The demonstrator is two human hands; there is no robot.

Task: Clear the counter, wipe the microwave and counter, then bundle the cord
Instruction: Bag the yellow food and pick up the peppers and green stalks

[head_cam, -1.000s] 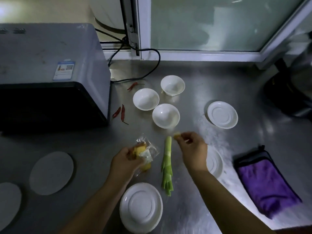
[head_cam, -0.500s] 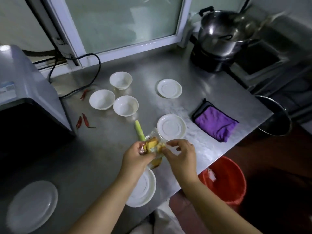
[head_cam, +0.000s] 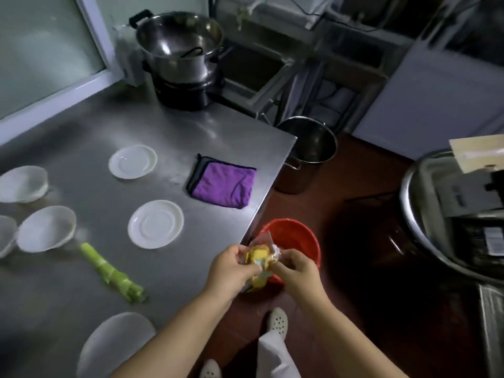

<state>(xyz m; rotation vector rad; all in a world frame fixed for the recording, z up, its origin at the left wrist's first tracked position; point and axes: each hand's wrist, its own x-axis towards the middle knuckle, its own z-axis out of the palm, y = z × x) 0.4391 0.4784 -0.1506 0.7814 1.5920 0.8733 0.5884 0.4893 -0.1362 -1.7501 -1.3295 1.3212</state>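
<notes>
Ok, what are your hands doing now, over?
Both hands, left hand and right hand, gripping yellow food wrapper. Held above red bin. Nothing in the way.

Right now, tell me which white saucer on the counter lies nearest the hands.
The saucer between the green stalk and the purple cloth; the others lie farther, one beyond it, one at the bottom edge.

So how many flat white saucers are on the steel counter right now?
3: one flat white saucer left of the purple cloth, one nearer the hands, one at the bottom edge. Others may lie outside the view.
</notes>
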